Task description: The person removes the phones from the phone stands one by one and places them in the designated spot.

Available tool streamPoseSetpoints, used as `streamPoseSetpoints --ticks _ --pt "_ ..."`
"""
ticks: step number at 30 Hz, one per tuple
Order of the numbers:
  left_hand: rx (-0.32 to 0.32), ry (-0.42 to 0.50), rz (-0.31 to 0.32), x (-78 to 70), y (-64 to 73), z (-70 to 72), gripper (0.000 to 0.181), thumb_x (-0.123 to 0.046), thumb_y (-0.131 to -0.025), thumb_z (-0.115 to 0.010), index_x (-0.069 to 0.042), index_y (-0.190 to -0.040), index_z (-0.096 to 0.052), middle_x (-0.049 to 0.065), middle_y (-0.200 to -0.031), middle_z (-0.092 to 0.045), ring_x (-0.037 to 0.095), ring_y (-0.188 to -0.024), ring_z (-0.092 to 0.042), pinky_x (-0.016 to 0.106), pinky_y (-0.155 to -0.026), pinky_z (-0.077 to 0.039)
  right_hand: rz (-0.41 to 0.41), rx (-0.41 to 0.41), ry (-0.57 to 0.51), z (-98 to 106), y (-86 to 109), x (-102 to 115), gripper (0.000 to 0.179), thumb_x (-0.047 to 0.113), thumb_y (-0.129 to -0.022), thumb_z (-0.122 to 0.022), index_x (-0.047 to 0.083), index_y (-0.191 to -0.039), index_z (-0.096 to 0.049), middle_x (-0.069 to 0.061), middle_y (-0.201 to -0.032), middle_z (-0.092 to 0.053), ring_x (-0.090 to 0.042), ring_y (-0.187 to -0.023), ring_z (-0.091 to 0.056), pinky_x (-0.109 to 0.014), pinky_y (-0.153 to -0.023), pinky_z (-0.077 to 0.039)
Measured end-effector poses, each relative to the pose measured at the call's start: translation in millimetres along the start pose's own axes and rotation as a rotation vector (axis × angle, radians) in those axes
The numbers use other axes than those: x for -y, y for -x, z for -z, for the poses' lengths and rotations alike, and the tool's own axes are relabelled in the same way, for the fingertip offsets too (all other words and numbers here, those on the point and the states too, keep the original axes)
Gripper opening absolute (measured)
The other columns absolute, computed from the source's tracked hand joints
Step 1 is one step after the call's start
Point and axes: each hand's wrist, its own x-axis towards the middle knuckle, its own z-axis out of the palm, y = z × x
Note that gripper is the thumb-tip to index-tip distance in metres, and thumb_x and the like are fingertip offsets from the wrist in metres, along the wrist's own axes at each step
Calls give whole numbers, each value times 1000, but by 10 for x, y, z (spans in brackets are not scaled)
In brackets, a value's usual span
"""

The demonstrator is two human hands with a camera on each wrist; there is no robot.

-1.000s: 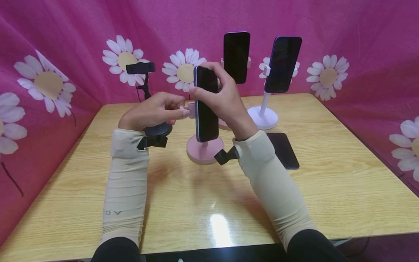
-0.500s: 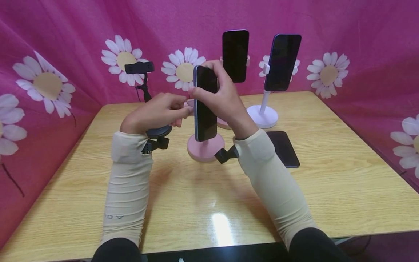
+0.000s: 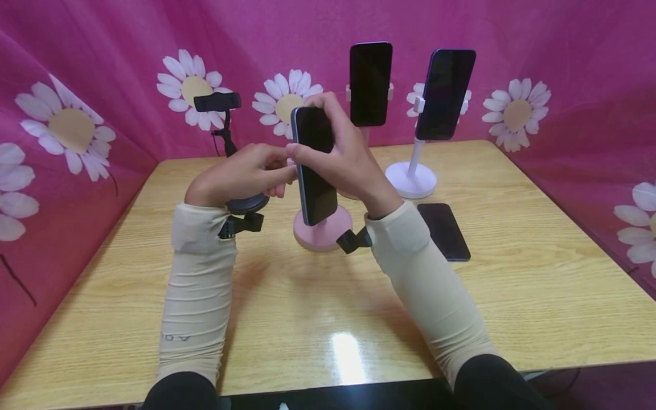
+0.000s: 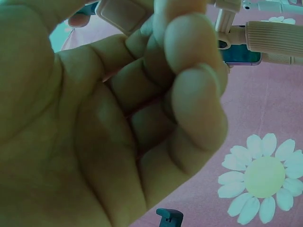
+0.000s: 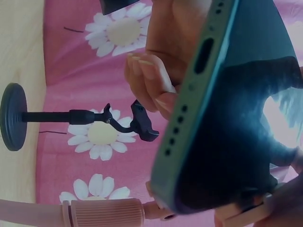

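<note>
My right hand (image 3: 353, 156) grips a dark-screened smartphone (image 3: 319, 196) by its long sides, thumb at the left edge. The phone stands upright, a little tilted, in front of a pink phone stand (image 3: 307, 236), whose round base shows below. At the phone's left edge is my left hand (image 3: 241, 173), its fingers curled and pinching at the stand's clamp. In the head view the phone covers that clamp; in the left wrist view its pink pad (image 4: 122, 14) shows behind my fingers. The phone's lower edge (image 5: 189, 99) fills much of the right wrist view.
Behind, one phone (image 3: 371, 85) sits in a pink stand and another phone (image 3: 445, 94) in a white stand (image 3: 410, 181). A further phone (image 3: 445, 232) lies flat on the wooden table (image 3: 287, 319). A black phone stand (image 3: 217, 102) is at back left.
The phone and right hand have shifted slightly left, and the phone has tilted, its top going left. The clamp end seen beside the phone earlier is now covered. My left hand stays beside it.
</note>
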Motion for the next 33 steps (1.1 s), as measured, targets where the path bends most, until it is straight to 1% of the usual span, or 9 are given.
streamPoseSetpoints --ticks 3,5,12,16,19,22,24,28,33 --pt "-4 -1 -4 -2 6 4 35 -35 -96 -56 -10 -120 -61 10 -77 -61 25 -71 -59 39 -72 -48 19 15 29 4 -9 -8 49 26 -79 -71 13 -117 -43 -7 -96 -53 -22 -87 -54 -39 -74 -46" --pt "-8 2 -1 3 8 5 35 -35 -96 -56 -10 -120 -61 10 -77 -61 25 -71 -58 39 -71 -48 24 21 37 1 0 39 49 25 -79 -70 12 -117 -42 -8 -95 -53 -22 -86 -54 -38 -74 -46" --pt "-8 15 -17 28 17 8 33 -35 -97 -56 -11 -119 -62 11 -76 -61 25 -71 -58 39 -71 -48 53 44 -27 -10 82 384 42 11 -80 -65 1 -113 -41 -16 -94 -51 -28 -84 -53 -37 -72 -45" --pt "0 18 -13 33 10 2 33 -42 -96 -56 -16 -115 -63 10 -77 -61 25 -73 -60 40 -72 -49 32 36 -18 57 127 490 42 9 -81 -65 2 -114 -40 -13 -96 -52 -28 -87 -54 -39 -74 -48" --pt "9 27 -14 33 -9 -10 34 -45 -95 -55 -14 -106 -62 10 -78 -61 25 -74 -60 40 -73 -49 -11 7 18 149 166 511 42 12 -82 -65 4 -114 -39 -11 -97 -49 -26 -86 -54 -39 -75 -49" --pt "17 45 -25 33 -21 -18 32 -41 -96 -55 -12 -107 -62 10 -80 -61 25 -74 -60 40 -73 -49 -79 -21 60 272 215 456 45 13 -83 -66 7 -117 -39 -12 -98 -49 -27 -87 -54 -41 -76 -50" --pt "20 55 -25 35 -22 -21 31 -38 -97 -56 -12 -111 -62 10 -80 -61 25 -74 -59 40 -72 -49 -140 -39 100 372 253 359 48 16 -83 -69 9 -120 -39 -12 -99 -51 -26 -88 -55 -42 -77 -50" --pt "26 62 -14 36 -10 -15 32 -37 -97 -56 -13 -117 -62 10 -81 -61 25 -74 -58 39 -72 -48 -263 -49 233 582 344 68 53 25 -82 -73 15 -122 -39 -8 -103 -55 -22 -92 -56 -42 -80 -50" --pt "32 64 -23 34 14 9 30 -36 -97 -56 -12 -114 -62 10 -79 -61 25 -73 -58 39 -71 -49 -404 -24 377 775 477 -240 56 34 -81 -74 17 -119 -38 -7 -102 -55 -24 -90 -56 -43 -78 -51"
